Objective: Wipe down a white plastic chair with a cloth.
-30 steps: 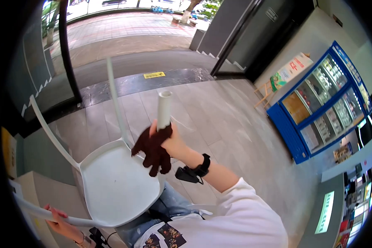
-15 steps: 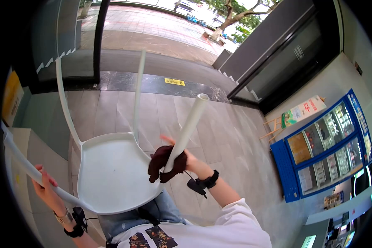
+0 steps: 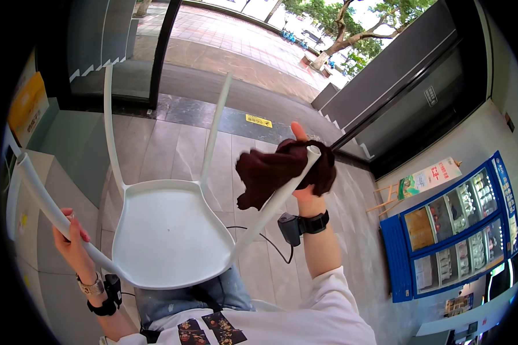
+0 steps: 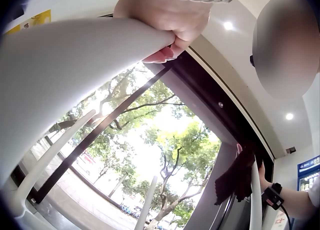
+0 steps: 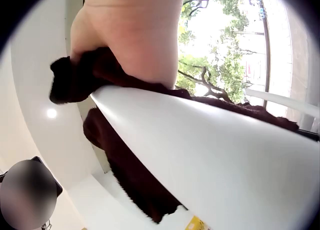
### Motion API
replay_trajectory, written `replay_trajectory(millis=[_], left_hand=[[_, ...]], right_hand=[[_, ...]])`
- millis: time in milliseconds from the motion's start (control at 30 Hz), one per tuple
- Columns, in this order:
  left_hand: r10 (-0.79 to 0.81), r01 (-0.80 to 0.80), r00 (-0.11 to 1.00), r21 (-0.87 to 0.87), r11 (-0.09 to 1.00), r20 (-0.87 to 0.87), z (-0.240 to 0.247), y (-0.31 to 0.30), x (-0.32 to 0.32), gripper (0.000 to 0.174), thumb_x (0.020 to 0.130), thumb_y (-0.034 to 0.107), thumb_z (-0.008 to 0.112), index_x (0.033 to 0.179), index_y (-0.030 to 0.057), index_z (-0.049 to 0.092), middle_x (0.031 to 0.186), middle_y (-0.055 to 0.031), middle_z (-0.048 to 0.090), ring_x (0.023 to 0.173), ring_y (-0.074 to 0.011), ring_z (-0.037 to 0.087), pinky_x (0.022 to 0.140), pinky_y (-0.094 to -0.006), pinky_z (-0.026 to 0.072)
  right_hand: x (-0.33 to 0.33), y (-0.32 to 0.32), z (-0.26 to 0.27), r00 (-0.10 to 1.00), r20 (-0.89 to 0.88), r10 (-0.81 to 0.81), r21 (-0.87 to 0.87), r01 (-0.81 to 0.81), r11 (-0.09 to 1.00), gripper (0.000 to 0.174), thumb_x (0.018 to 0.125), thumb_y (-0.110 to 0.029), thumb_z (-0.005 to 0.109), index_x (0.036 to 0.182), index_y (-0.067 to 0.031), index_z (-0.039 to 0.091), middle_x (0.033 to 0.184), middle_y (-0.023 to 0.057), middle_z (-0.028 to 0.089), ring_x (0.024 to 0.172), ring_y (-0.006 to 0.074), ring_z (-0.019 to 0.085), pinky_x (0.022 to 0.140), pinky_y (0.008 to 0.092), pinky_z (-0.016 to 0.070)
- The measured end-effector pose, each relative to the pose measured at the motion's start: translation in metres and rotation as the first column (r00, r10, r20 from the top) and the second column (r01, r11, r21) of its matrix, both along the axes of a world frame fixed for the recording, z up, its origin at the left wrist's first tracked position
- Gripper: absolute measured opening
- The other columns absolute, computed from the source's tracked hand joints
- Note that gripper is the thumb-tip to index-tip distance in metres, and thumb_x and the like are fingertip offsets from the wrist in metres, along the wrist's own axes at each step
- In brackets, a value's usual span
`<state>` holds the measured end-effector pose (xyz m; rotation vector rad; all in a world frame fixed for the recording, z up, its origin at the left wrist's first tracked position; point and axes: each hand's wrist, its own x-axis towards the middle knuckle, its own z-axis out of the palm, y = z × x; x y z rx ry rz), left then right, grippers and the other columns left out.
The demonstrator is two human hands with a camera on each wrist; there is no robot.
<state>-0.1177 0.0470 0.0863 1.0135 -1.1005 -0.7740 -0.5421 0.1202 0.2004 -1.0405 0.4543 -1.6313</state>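
Note:
A white chair stands in front of the person's lap, its legs pointing up and outward. The left hand grips the near left chair leg, its fingers curled around the tube. A dark brown cloth is draped about the top of the near right leg. Behind that leg, the right hand holds the cloth against it, one finger sticking up above the fabric; the other fingers are mostly hidden. In the right wrist view, cloth hangs on both sides of the leg.
An open glass doorway with a yellow floor sticker lies ahead. To the right stand a sign on an easel and a blue display fridge. A grey counter is close on the left. A cable hangs from the right wrist camera.
The right hand has moved up and away with the cloth, from lower on the near right leg to its top end. The left hand stays on its leg while the view has turned.

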Motion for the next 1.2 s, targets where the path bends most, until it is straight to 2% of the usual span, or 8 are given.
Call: replay_trajectory(millis=[67, 167, 233, 433, 500, 733, 967, 1200], left_hand=[[-0.001, 0.001, 1.0, -0.001, 1.0, -0.004, -0.001, 0.0, 0.001, 0.016, 0.084, 0.014, 0.052, 0.095, 0.0025, 0.051, 0.064, 0.0022, 0.044, 0.047, -0.0035, 0.038, 0.044, -0.0175, 0.0293], [0.0, 0.0, 1.0, 0.001, 1.0, -0.013, -0.002, 0.001, 0.002, 0.017, 0.084, 0.014, 0.053, 0.096, 0.0023, 0.051, 0.062, 0.0029, 0.042, 0.046, -0.0033, 0.037, 0.044, -0.0174, 0.0287], [0.003, -0.003, 1.0, -0.001, 1.0, -0.015, -0.003, 0.001, 0.002, 0.018, 0.084, 0.014, 0.053, 0.097, 0.0022, 0.051, 0.062, 0.0029, 0.042, 0.046, -0.0033, 0.037, 0.044, -0.0174, 0.0286], [0.015, -0.015, 1.0, -0.006, 1.0, -0.004, -0.003, 0.002, 0.003, 0.017, 0.084, 0.014, 0.052, 0.096, 0.002, 0.05, 0.064, 0.0022, 0.043, 0.047, -0.0032, 0.038, 0.045, -0.0175, 0.0291], [0.009, -0.009, 1.0, 0.009, 1.0, -0.002, -0.004, 0.002, 0.004, 0.016, 0.084, 0.013, 0.052, 0.095, 0.002, 0.05, 0.064, 0.002, 0.043, 0.047, -0.0032, 0.038, 0.045, -0.0175, 0.0293], [0.018, -0.018, 1.0, -0.007, 1.0, 0.017, -0.005, 0.0, 0.004, 0.017, 0.084, 0.014, 0.052, 0.097, 0.0019, 0.051, 0.061, 0.0031, 0.041, 0.046, -0.0031, 0.037, 0.044, -0.0175, 0.0283], [0.013, -0.013, 1.0, 0.002, 1.0, 0.002, -0.007, -0.001, 0.006, 0.018, 0.085, 0.015, 0.052, 0.098, 0.002, 0.051, 0.06, 0.0033, 0.04, 0.046, -0.003, 0.036, 0.046, -0.0171, 0.0278], [0.065, -0.065, 0.997, 0.004, 0.998, 0.03, 0.001, 0.002, -0.002, 0.02, 0.087, 0.019, 0.05, 0.099, 0.0026, 0.05, 0.056, 0.0038, 0.038, 0.046, -0.0026, 0.034, 0.044, -0.0172, 0.0252]], right_hand=[[0.008, 0.007, -0.008, 0.993, 0.067, 0.094, -0.083, -0.088, 0.993, 0.059, 0.086, -0.025, 0.044, 0.131, 0.0051, 0.024, 0.106, 0.0151, 0.053, 0.092, 0.0214, 0.054, 0.081, 0.0319, 0.0426], [0.023, 0.01, -0.015, 0.992, -0.038, -0.117, -0.279, 0.102, 0.955, 0.062, 0.085, -0.031, 0.046, 0.13, 0.0059, 0.025, 0.106, 0.0155, 0.053, 0.092, 0.0221, 0.055, 0.081, 0.0325, 0.0443], [0.011, 0.012, -0.024, 0.969, 0.23, 0.092, -0.073, -0.077, 0.994, 0.063, 0.085, -0.034, 0.046, 0.13, 0.0061, 0.026, 0.106, 0.0157, 0.054, 0.093, 0.0222, 0.055, 0.081, 0.0327, 0.045], [0.026, 0.021, -0.026, 0.993, 0.059, -0.102, 0.038, 0.1, 0.994, 0.071, 0.084, -0.041, 0.051, 0.13, 0.0057, 0.025, 0.102, 0.0133, 0.057, 0.09, 0.019, 0.056, 0.079, 0.0308, 0.0463], [0.035, 0.02, -0.029, 0.953, -0.161, -0.258, -0.167, 0.232, 0.958, 0.069, 0.084, -0.04, 0.05, 0.131, 0.0037, 0.025, 0.099, 0.0119, 0.058, 0.087, 0.0183, 0.057, 0.078, 0.0309, 0.0469], [0.028, 0.012, -0.022, 0.961, 0.277, -0.003, -0.055, 0.019, 0.998, 0.054, 0.09, -0.031, 0.039, 0.136, -0.0087, 0.021, 0.09, 0.0088, 0.058, 0.081, 0.019, 0.057, 0.074, 0.0339, 0.0481], [0.024, 0.014, -0.026, 0.992, 0.101, -0.079, -0.043, 0.084, 0.996, 0.054, 0.09, -0.028, 0.041, 0.137, -0.0099, 0.02, 0.086, 0.0082, 0.059, 0.077, 0.0198, 0.057, 0.071, 0.0344, 0.0481], [0.025, 0.015, -0.026, 0.956, 0.29, -0.046, -0.007, 0.05, 0.999, 0.053, 0.091, -0.024, 0.041, 0.137, -0.0095, 0.02, 0.087, 0.0077, 0.058, 0.075, 0.0154, 0.056, 0.068, 0.0269, 0.0474]])
